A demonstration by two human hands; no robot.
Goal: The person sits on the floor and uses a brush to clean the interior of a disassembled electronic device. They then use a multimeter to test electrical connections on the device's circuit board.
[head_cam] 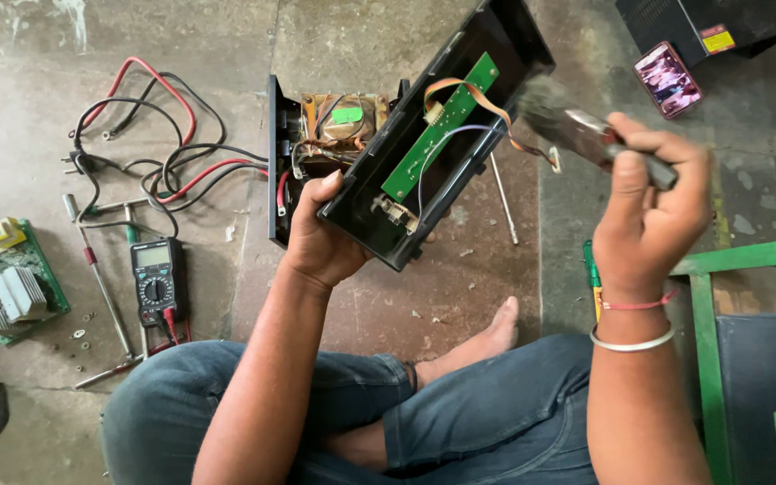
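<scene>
The left hand (321, 238) grips the near edge of a black panel (433, 135), tilted up with its green circuit strip (439, 126) facing the person. Just beyond that hand sits the opened unit with a copper-wound transformer (339, 121). The right hand (653, 211) is raised with its wrist bent, fist closed round a brush (568, 121), blurred, beside the panel's far edge. Bare concrete floor (460, 287) lies under both hands; a multimeter (156, 280) and tangled leads (150, 135) lie well left of the left hand.
</scene>
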